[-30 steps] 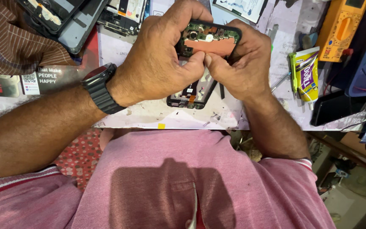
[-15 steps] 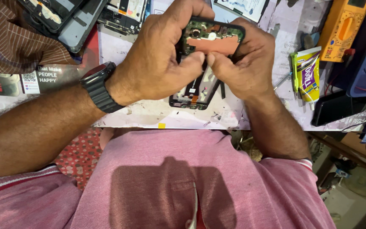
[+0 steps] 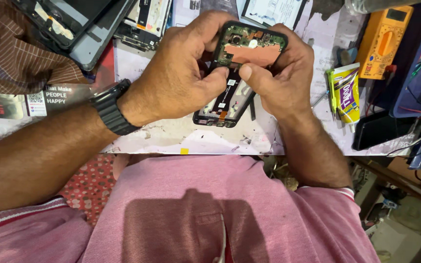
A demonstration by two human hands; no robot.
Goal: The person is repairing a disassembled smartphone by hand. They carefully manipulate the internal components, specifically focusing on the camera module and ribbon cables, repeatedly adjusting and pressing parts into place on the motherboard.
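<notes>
**Workbench and what rests on it**

A pale, scuffed workbench (image 3: 186,139) is seen across the upper half of the frame. At upper left, dismantled phone frames (image 3: 69,24) are stacked. At upper right, an orange multimeter (image 3: 383,41) is laid, with a yellow-and-purple tube (image 3: 347,92) just below it and a black slab (image 3: 378,129) near the right edge. A printed card (image 3: 40,100) is placed at left.

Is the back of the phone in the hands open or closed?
Open: the phone shows its bare green circuit board and copper-coloured plate, with no back cover on it.

yellow-purple sachet (image 3: 345,91) right, black card (image 3: 23,100) left
</notes>
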